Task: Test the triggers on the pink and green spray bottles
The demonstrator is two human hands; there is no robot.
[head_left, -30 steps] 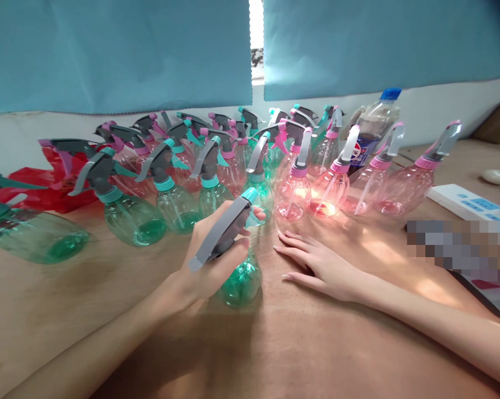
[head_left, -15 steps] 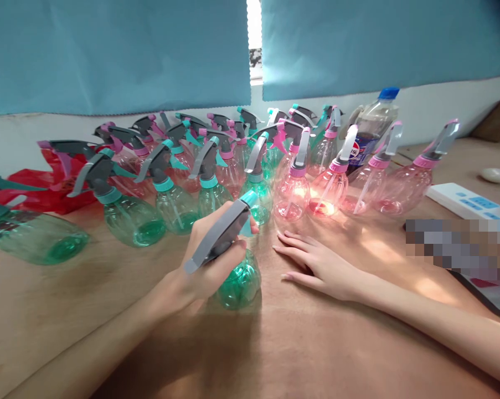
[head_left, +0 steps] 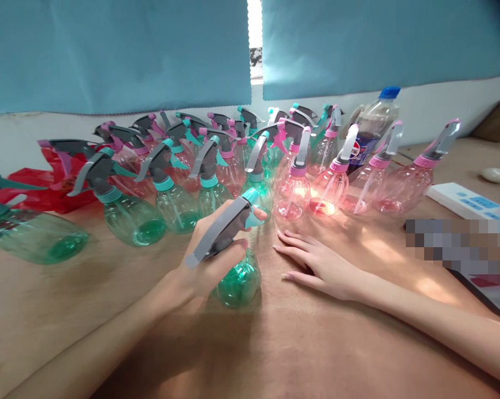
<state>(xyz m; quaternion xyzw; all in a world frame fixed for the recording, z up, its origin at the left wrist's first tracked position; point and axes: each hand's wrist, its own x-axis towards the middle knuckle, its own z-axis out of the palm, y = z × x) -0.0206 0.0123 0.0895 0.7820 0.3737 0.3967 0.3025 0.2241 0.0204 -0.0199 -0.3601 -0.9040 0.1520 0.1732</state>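
Observation:
My left hand (head_left: pixel 210 257) is wrapped round the neck of a green spray bottle (head_left: pixel 240 280) with a grey and teal spray head (head_left: pixel 225 226). One finger lies at its teal trigger (head_left: pixel 254 218). The bottle stands on the wooden table (head_left: pixel 316 343), its neck hidden by the hand. My right hand (head_left: pixel 312 257) lies flat on the table to the right of that bottle, fingers spread, holding nothing. Just beyond its fingertips stands a pink spray bottle (head_left: pixel 291 202).
Several green and pink spray bottles line the back. A red plastic bag (head_left: pixel 46 188) lies at left, a cola bottle (head_left: pixel 368 127) stands behind at right. A white device (head_left: pixel 461 200), a pixelated phone-like object (head_left: pixel 493 296) and a white mouse-shaped item (head_left: pixel 496 175) lie right.
The index finger of my left hand and the teal trigger have moved forward, away from the bottle's neck. The spray head has shifted slightly. My right hand has stayed put.

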